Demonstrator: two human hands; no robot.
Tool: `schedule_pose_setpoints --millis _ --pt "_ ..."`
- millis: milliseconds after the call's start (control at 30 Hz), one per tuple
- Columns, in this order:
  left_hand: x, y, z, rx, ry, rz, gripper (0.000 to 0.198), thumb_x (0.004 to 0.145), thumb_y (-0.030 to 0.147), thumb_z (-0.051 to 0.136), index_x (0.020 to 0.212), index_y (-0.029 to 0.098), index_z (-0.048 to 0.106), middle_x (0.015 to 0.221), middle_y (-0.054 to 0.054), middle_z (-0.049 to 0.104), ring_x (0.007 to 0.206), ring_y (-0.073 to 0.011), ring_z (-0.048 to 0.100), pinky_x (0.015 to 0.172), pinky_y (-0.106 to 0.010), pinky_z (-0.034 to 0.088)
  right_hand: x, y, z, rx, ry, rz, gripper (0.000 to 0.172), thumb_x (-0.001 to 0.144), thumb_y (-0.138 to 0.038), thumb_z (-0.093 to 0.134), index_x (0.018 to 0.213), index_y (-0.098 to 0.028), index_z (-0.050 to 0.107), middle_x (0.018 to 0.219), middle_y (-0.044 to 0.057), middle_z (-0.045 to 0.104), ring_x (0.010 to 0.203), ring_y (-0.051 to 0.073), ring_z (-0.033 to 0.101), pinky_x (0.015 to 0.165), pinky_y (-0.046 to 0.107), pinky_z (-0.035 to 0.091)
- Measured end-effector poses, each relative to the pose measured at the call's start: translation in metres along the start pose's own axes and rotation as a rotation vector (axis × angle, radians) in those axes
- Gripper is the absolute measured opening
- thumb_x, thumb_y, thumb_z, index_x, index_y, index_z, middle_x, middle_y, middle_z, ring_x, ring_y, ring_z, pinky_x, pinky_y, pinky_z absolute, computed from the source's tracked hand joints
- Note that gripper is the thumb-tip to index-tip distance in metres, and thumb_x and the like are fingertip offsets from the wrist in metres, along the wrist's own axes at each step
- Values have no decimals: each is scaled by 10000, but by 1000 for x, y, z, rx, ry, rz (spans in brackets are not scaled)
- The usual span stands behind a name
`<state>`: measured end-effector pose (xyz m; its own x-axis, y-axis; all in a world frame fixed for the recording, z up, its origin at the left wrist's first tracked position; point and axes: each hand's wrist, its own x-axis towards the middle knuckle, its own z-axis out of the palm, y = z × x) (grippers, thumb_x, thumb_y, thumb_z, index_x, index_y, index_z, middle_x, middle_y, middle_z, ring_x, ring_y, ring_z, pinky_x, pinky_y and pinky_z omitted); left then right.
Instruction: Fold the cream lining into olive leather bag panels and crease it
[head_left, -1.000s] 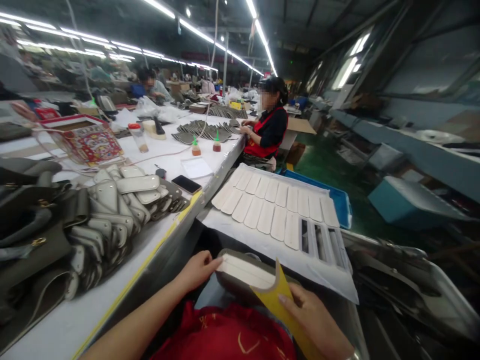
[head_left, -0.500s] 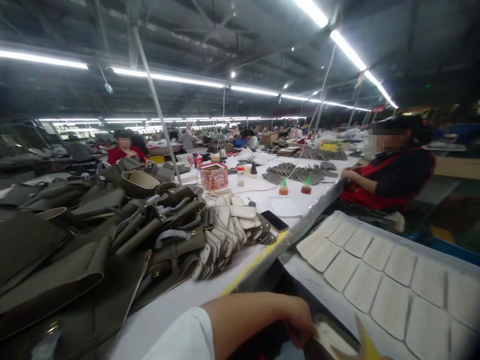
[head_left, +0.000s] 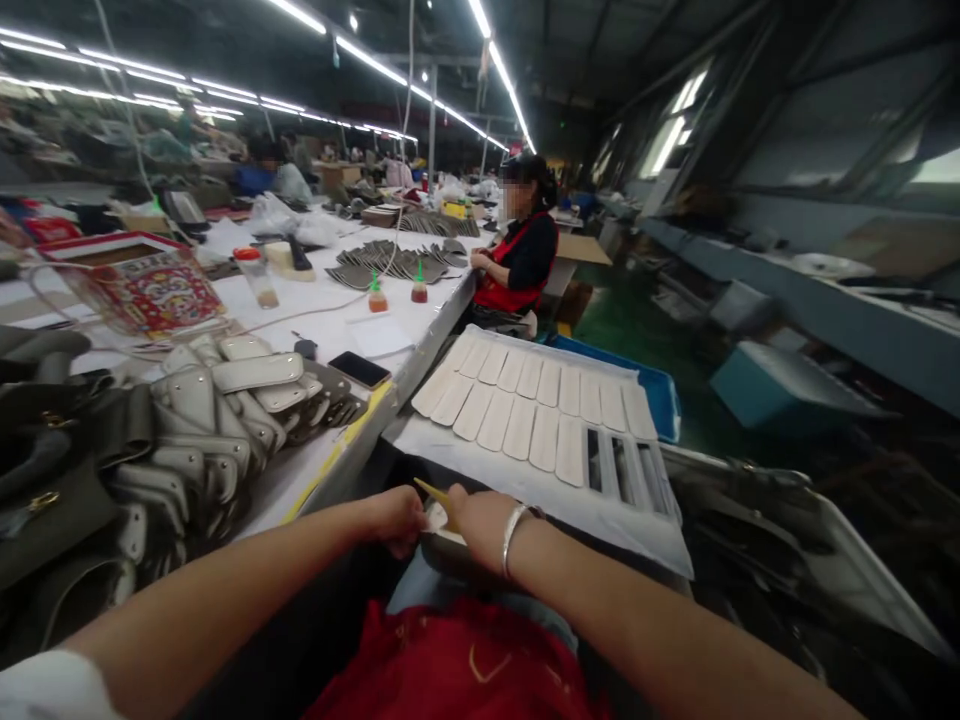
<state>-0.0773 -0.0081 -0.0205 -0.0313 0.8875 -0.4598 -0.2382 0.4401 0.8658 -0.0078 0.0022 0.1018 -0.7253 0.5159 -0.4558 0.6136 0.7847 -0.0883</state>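
My left hand [head_left: 400,517] is closed, pinching one end of a cream-faced leather piece [head_left: 437,516] with a dark edge, held low above my lap. Close beside it, my right hand [head_left: 480,522], with a silver bangle at the wrist, is closed on a yellow flat tool with a pointed tip [head_left: 427,488]. The tool's other end is hidden in the fingers, and whether they also grip the leather piece I cannot tell. Just beyond my hands, rows of cream rounded strips [head_left: 517,410] lie on a white-covered board [head_left: 480,455].
On the left table stand stacked leather straps [head_left: 217,410], dark bags [head_left: 52,500], a phone [head_left: 360,369], a patterned red box [head_left: 150,288] and two green-tipped bottles [head_left: 397,290]. A co-worker [head_left: 521,250] sits ahead. A blue bin [head_left: 664,395] is behind the board; a white-rimmed crate [head_left: 870,560] is right.
My view has swung right and down. My right forearm and both hands now show together, with the yellow tool clearer in my right hand. More of the board is visible.
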Motion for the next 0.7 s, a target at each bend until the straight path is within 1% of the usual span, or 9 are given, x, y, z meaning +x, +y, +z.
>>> schedule_pose_setpoints --millis 100,200,300,367,433,600,700 --pt "-8 6 -31 164 -27 -92 251 855 327 537 1049 169 557 1007 -56 596 850 -181 586 686 -348 523 -4 -3 3 4 32 -40 442 672 -179 633 1071 -130 450 844 129 675 765 303 653 614 354 502" --pt "-17 14 -63 314 -59 -187 242 861 328 530 1005 137 565 923 -37 605 756 -146 594 635 -304 521 -7 2 3 22 52 -39 414 683 -177 622 1059 -124 455 842 142 674 772 312 651 618 371 503" --pt "-24 22 -82 470 -112 -287 201 863 309 533 866 114 579 732 8 594 573 -88 558 527 -238 491 -10 10 0 42 51 -7 361 719 -186 592 1047 -110 461 837 158 670 767 315 650 612 374 499" --pt "-27 26 -86 558 -144 -328 215 857 295 541 740 115 565 578 50 542 448 -64 501 452 -206 449 -11 13 0 56 67 12 359 733 -179 574 1063 -112 449 841 154 669 773 307 650 616 367 498" --pt "-29 27 -87 616 -154 -338 246 850 289 545 666 125 539 484 77 490 378 -59 460 411 -200 421 -10 11 1 74 73 22 366 727 -181 581 1062 -117 448 850 151 668 782 303 649 624 361 499" --pt "-22 23 -85 640 -130 -325 252 820 287 559 620 141 515 418 83 462 339 -77 456 407 -225 419 -2 -7 5 123 46 29 385 691 -172 608 1047 -132 465 871 142 668 778 298 651 631 363 498" --pt "-21 25 -84 591 -140 -317 274 746 309 628 556 153 506 372 65 445 307 -101 439 383 -251 401 -2 -9 5 151 68 40 402 685 -165 613 1059 -133 468 896 159 666 795 313 648 632 381 494"
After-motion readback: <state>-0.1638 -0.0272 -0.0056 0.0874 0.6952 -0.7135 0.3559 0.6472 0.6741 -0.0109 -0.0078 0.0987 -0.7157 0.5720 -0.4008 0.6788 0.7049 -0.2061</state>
